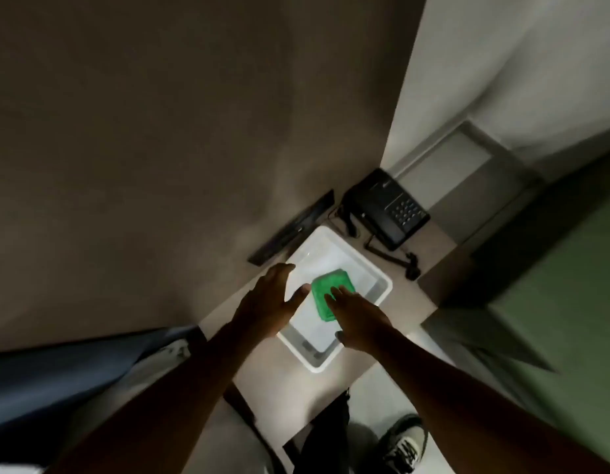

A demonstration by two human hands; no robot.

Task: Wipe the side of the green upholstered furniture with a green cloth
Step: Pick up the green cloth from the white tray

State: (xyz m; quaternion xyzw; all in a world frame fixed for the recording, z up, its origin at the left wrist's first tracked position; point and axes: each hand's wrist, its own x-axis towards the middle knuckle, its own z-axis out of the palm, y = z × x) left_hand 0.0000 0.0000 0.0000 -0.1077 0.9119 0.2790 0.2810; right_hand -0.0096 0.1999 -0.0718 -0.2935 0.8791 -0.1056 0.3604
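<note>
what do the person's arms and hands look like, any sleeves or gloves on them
Both forearms are bare as far as the view shows: no sleeves reach them. The left hand and right hand wear no gloves. The picture is dim and blurred, so I cannot make out rings, a watch or other markings.

Green cloth (332,293): soft fabric, matt. Tub (382,280): white plastic, smooth, faintly glossy. Telephone (387,208): black plastic, slight sheen. Green upholstered furniture (563,285): matt textile covering.

My 2 forearms were bare, no sleeves, with my left hand (269,301) and right hand (360,319) ungloved. I wore dark trousers (326,436) and a grey-and-white laced sneaker (404,446).
</note>
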